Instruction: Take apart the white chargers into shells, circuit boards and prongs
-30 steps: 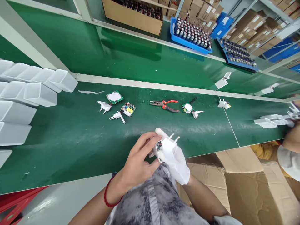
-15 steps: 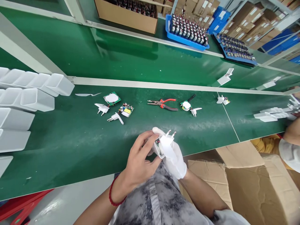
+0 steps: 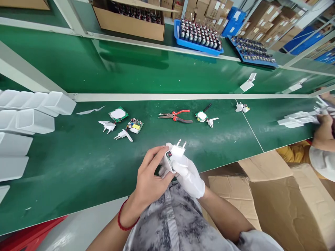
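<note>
My left hand (image 3: 152,168), bare with a red bracelet at the wrist, is closed around the side of a white charger housing (image 3: 166,164). A bit of green circuit board and wire shows in the housing's opening. My right hand (image 3: 190,177), in a white glove, grips a white plug cover (image 3: 178,150) whose two pins point up and away from me. The cover sits tilted beside the housing's opening. Both hands are just above the front of the green bench (image 3: 102,170). Some of the right fingers are hidden behind the housing.
Red-handled pliers (image 3: 176,116) lie mid-bench. Circuit boards (image 3: 118,114) with plug covers (image 3: 123,135) lie around them. White housings (image 3: 35,121) stand in rows at left. A blue tray (image 3: 199,48) sits on the shelf. A cardboard box (image 3: 272,198) and a co-worker's arm (image 3: 324,134) are at right.
The plug cover has turned more upright and sits closer over the housing's opening. My right thumb now presses on its flat part. The view has shifted slightly.
</note>
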Demonstrator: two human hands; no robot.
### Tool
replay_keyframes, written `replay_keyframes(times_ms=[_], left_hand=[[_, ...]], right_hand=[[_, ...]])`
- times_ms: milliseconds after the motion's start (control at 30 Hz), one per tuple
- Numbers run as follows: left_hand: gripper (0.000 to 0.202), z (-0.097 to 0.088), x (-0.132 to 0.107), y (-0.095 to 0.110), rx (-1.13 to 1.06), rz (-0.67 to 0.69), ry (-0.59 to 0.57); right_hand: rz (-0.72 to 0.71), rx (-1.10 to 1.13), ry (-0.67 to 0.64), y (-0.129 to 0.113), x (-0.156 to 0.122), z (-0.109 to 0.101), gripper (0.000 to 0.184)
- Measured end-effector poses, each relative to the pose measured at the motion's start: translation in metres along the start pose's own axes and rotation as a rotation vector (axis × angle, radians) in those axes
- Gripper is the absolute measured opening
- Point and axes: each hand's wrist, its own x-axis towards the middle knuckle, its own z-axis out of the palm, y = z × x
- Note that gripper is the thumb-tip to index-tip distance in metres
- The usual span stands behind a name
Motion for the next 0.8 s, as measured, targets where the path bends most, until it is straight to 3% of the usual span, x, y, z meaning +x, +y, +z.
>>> replay_keyframes(times_ms=[233,500,600,667,733,800], left_hand=[[0.057,-0.005,0.000,-0.009,-0.072,-0.174,-0.068],[0.054,-0.001,-0.002,-0.006,0.039,-0.043,-0.114],[0.058,-0.002,0.000,-0.010,0.084,-0.024,-0.145],[0.060,-0.014,0.004,-0.007,0.065,-0.044,-0.164],[0.055,-0.035,0.007,0.002,-0.030,-0.075,-0.114],[0.035,-0.063,0.009,0.017,-0.230,-0.114,-0.009]], right_hand=[[-0.020,0.055,-0.093,0.009,0.007,-0.016,0.049],[-0.181,-0.580,0.010,-0.004,0.010,-0.019,0.065],[-0.201,-0.831,-0.023,-0.011,0.017,-0.016,0.039],[-0.199,-1.026,-0.070,-0.021,0.027,-0.014,0.025],[-0.221,-1.176,-0.049,-0.037,0.044,-0.014,0.026],[-0.276,-1.310,0.055,-0.057,0.073,-0.018,0.034]])
